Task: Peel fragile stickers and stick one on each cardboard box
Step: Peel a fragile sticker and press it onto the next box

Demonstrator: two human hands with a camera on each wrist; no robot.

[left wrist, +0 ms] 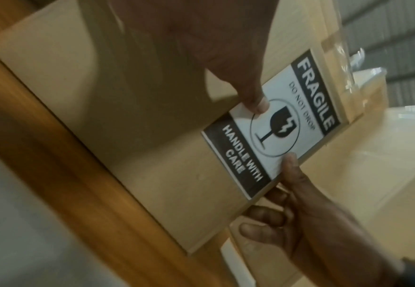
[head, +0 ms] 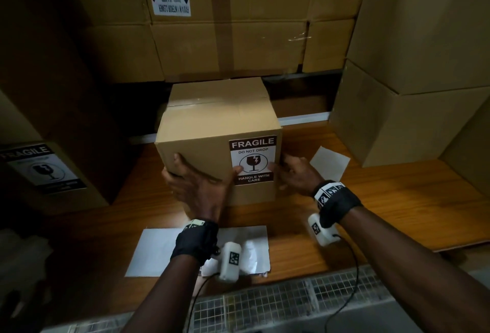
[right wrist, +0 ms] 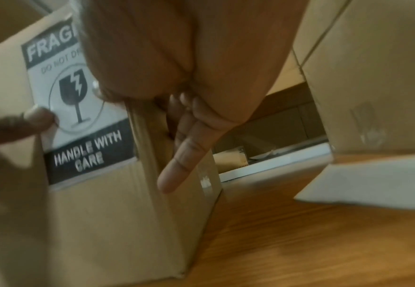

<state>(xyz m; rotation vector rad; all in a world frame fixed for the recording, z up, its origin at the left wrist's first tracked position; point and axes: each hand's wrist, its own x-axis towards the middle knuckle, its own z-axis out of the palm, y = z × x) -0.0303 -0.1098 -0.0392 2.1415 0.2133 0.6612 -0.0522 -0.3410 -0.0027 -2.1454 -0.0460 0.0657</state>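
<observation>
- The cardboard box (head: 217,131) stands on the wooden surface (head: 371,200), its fragile sticker (head: 252,159) on the near face, right of centre.
- Left hand (head: 196,181) and right hand (head: 294,173) lie spread, thumbs pressing the sticker's side edges.
- I'd rub outward from the middle, firming every corner.

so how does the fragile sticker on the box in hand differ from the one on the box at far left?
The sticker on the middle box is brightly lit and fully readable; the sticker on the left box sits in shadow, its lower text illegible. The middle one faces the camera squarely; the left one is seen at a slant. The left hand and right hand touch the middle one with their thumbs; nothing touches the left one. Both share the FRAGILE header and broken-glass symbol.
</observation>
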